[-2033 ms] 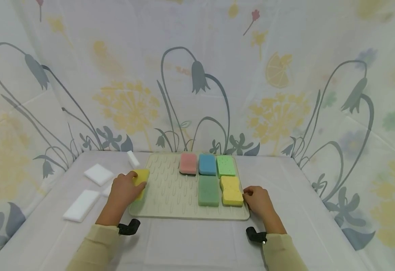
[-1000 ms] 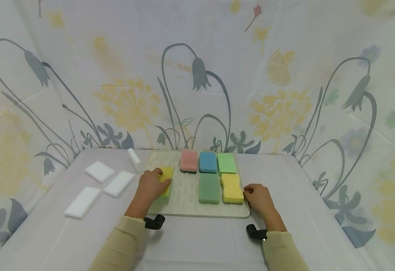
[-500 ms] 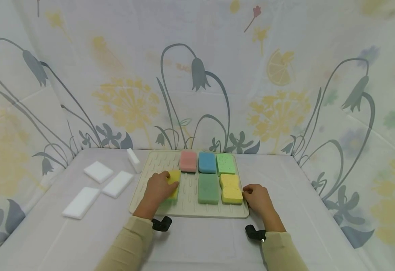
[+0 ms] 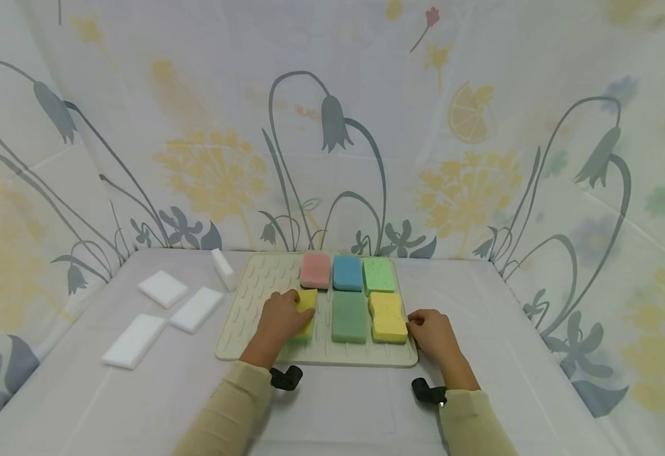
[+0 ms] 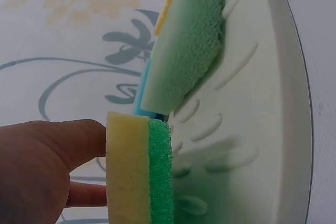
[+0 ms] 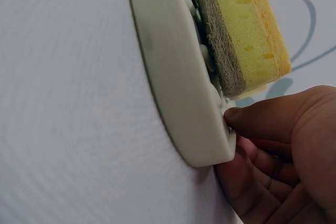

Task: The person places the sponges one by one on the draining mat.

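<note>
Big ribbed drying mat (image 4: 264,288) sits center-low in the head view w/ five sponges already on its right half. Your left hand (image 4: 278,320) has its fingers clamped on the yellow-green sponge (image 4: 306,316), low center of frame, just left of the dark green sponge (image 4: 349,316). Set it green side down, parallel to that neighbor, below the pink sponge (image 4: 315,269), edges beside but not overlapping; I'd let go only once it lies flat. Your right hand (image 6: 278,145), lower right in the wrist view, pinches the mat's edge, thumb on top; hold it so the mat doesn't slide.
</note>
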`<move>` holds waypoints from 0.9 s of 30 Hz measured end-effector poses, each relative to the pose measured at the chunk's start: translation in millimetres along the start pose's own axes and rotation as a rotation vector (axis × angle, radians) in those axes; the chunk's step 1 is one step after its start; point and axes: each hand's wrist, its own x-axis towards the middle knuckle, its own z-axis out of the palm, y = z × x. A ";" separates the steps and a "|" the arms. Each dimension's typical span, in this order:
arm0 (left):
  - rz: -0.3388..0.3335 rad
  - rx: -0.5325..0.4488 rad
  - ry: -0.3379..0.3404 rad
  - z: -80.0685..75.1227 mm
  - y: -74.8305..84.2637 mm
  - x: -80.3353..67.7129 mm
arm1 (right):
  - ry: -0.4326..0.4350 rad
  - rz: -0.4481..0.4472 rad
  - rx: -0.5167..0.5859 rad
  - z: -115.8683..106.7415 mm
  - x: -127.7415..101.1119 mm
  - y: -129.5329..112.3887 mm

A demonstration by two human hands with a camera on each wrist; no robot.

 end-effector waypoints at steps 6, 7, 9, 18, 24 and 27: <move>-0.001 -0.013 -0.001 2.4 7.9 -1.0 | 0.001 -0.013 -0.008 -0.7 0.4 -0.4; -0.002 -0.011 -0.001 3.4 8.8 -0.8 | 0.001 -0.013 -0.009 -0.7 0.5 -0.3; -0.001 -0.001 0.001 6.0 9.9 -0.3 | 0.000 -0.010 -0.009 -0.9 0.3 -0.4; -0.019 0.025 0.022 14.9 16.0 -1.2 | -0.008 0.005 -0.011 0.4 0.4 -0.5; -0.046 0.029 0.030 17.9 21.9 -2.3 | 0.001 -0.019 -0.011 -0.1 -0.5 0.6; -0.060 0.028 0.025 20.0 23.7 -1.5 | -0.001 -0.015 -0.007 -0.6 -0.5 0.6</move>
